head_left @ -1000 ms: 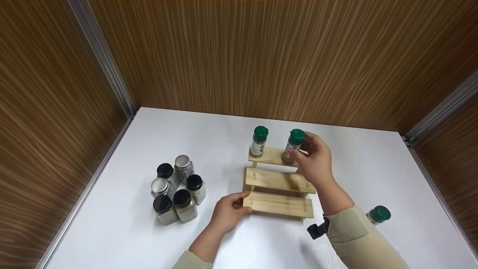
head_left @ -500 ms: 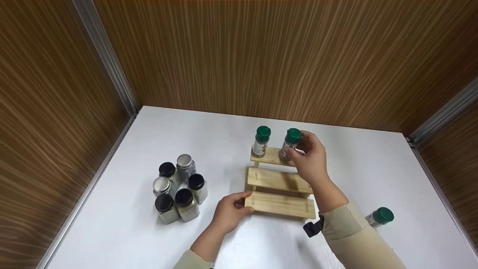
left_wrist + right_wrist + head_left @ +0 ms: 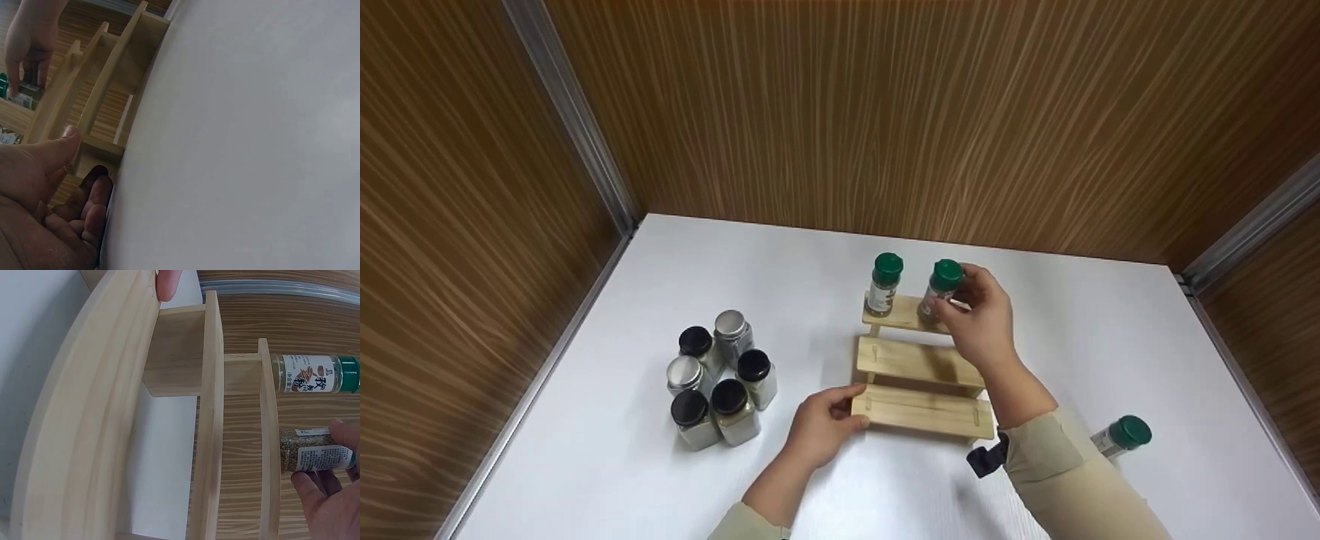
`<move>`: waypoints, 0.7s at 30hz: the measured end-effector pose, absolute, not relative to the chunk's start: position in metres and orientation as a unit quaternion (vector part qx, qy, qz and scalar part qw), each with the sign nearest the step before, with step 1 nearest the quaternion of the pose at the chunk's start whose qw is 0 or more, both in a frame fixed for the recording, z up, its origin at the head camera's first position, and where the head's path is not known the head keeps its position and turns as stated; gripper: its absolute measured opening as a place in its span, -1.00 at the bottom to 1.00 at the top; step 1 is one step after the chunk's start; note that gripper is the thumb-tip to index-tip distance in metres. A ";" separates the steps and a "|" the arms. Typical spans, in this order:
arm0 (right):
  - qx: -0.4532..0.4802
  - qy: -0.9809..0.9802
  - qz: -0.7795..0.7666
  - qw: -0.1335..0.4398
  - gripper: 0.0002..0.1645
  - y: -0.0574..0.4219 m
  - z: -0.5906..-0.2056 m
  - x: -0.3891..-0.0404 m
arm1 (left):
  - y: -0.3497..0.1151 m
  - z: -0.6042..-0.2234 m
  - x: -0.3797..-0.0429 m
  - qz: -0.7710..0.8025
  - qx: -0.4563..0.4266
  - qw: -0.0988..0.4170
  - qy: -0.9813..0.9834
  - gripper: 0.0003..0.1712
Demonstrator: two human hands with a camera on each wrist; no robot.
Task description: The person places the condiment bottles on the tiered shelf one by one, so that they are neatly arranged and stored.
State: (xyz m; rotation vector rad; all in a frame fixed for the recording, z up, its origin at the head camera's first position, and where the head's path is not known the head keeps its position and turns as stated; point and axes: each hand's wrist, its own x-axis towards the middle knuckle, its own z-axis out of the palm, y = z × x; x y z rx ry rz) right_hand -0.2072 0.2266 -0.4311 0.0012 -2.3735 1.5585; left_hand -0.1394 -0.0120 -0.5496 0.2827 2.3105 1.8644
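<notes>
My right hand (image 3: 986, 319) pinches a spice jar (image 3: 315, 450) with a green cap between thumb and fingers. The jar stands upright with its base at the top shelf of a three-tier wooden spice rack (image 3: 922, 409). To its left on that shelf, a little apart, stands another green-capped spice jar (image 3: 883, 291); its white label faces outward in the right wrist view. My left hand (image 3: 821, 427) grips the left end of the lowest shelf, thumb at the front edge and fingers behind. The middle and lowest shelves carry nothing.
On the left of the white table (image 3: 607, 420) several square glass jars with black lids (image 3: 730, 396) or silver lids (image 3: 729, 322) stand in a cluster. A third green-capped jar (image 3: 1125, 433) is at the right beside my sleeve. Wood-grain panels (image 3: 870, 120) border the table.
My right hand has shifted the jar slightly left along the top shelf, closer to the other jar. My left hand keeps its grip on the rack.
</notes>
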 end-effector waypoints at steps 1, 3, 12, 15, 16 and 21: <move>-0.001 -0.826 0.542 0.151 -0.38 0.227 -0.431 -0.207 | -0.012 -0.550 -0.139 0.623 0.095 0.080 0.772 -0.43; -0.003 -0.827 0.541 0.152 -0.37 0.227 -0.431 -0.207 | -0.012 -0.550 -0.139 0.624 0.096 0.079 0.771 -0.43; -0.008 -0.831 0.537 0.145 -0.32 0.228 -0.429 -0.205 | -0.013 -0.550 -0.139 0.623 0.097 0.081 0.772 -0.43; -0.012 -0.831 0.539 0.133 -0.28 0.230 -0.429 -0.203 | -0.012 -0.550 -0.139 0.620 0.100 0.078 0.775 -0.43; -0.015 -0.833 0.538 0.129 -0.26 0.231 -0.428 -0.201 | -0.012 -0.550 -0.139 0.619 0.100 0.077 0.775 -0.43; -0.019 -0.840 0.526 0.132 -0.21 0.241 -0.420 -0.186 | -0.012 -0.550 -0.139 0.622 0.103 0.076 0.772 -0.43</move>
